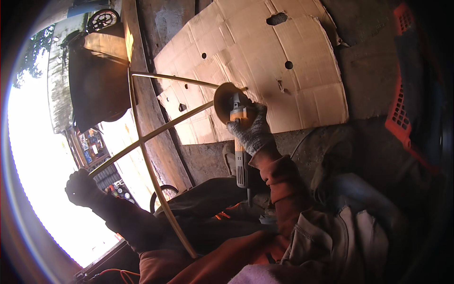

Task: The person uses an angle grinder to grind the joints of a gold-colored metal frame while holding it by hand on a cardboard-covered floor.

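Note:
My right hand (254, 131), in a grey knit glove, is wrapped round the yellow-and-grey body of an angle grinder (240, 163). The grinder's round disc or guard (222, 105) lies against or just over the bars of a thin metal frame (172, 124); exact contact is hidden. My left hand (84, 188), dark against the glare, is closed round the lower left end of the frame's long slanting bar. A second, curved bar (153, 177) crosses it and runs down toward my body. A third bar (175, 79) joins the curved one near its top and reaches the grinder.
A large sheet of cardboard (302, 102) with holes lies beyond the grinder. Along its left side runs a wooden beam (163, 142). A red plastic crate (401, 109) stands at far right. A dark sheet (97, 80) and a wheel (103, 20) are at upper left, beside a bright opening.

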Demonstrator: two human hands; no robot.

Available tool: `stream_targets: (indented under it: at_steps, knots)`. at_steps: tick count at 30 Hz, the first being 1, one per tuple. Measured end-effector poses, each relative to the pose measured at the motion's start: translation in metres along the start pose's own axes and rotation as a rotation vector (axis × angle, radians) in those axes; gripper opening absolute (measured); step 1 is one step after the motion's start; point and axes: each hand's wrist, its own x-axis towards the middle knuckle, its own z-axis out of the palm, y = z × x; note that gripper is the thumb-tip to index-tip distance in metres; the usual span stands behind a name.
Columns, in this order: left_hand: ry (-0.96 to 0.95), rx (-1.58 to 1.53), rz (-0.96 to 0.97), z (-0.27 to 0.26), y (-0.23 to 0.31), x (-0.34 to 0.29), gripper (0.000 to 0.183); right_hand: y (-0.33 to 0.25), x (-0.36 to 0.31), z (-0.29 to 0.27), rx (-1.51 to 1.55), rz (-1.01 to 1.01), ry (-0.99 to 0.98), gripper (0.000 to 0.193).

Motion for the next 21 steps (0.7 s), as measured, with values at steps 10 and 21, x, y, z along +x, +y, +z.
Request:
stream_targets:
  at_steps: [10, 21]
  knots:
    - [0.147, -0.076, -0.046, 0.002, -0.006, -0.002, 0.019, -0.018, -0.039, 0.018, -0.148, -0.304, -0.052, 0.087]
    - [0.081, -1.194, -0.167, 0.034, -0.006, 0.013, 0.026, 0.024, -0.004, 0.021, 0.188, -0.221, -0.038, 0.082]
